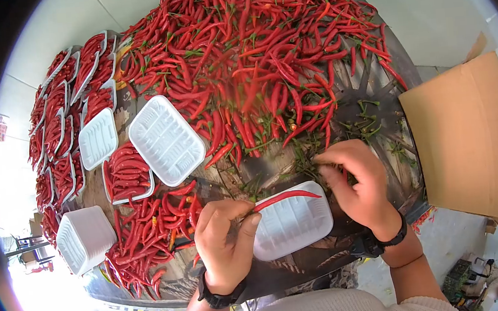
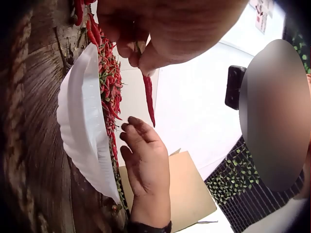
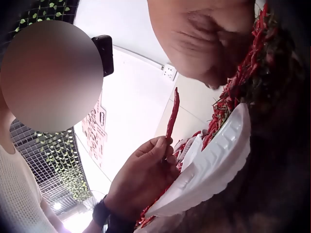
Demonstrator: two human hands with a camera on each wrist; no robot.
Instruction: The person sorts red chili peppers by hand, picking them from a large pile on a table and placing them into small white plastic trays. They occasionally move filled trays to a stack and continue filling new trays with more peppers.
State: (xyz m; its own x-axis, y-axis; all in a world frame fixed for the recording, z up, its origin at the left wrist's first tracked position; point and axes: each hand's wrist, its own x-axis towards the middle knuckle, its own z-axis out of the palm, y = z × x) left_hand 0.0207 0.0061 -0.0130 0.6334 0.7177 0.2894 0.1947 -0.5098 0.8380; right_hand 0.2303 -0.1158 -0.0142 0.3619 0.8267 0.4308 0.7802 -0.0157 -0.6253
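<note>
Between thumb and fingers, my left hand (image 1: 224,240) pinches a slim red chili pepper (image 1: 288,197) by one end. The pepper points right, over a white plastic tray (image 1: 294,228) with a ribbed floor. In the left wrist view the pepper (image 2: 149,99) stands out from the fingertips. My right hand (image 1: 358,181) hovers right of the tray, beside a small heap of green stems (image 1: 304,158). Its fingers are loosely bent with the thumb apart, and nothing shows in them. A loose pile of red chilies (image 1: 144,241) lies left of my left hand.
A large heap of red chilies (image 1: 252,54) covers the table's far side. Filled trays (image 1: 57,131) line the left, near a stack of white trays (image 1: 84,238). Two more white trays (image 1: 168,142) lie behind a chili-filled one (image 1: 127,172). Cardboard (image 1: 467,142) stands at right.
</note>
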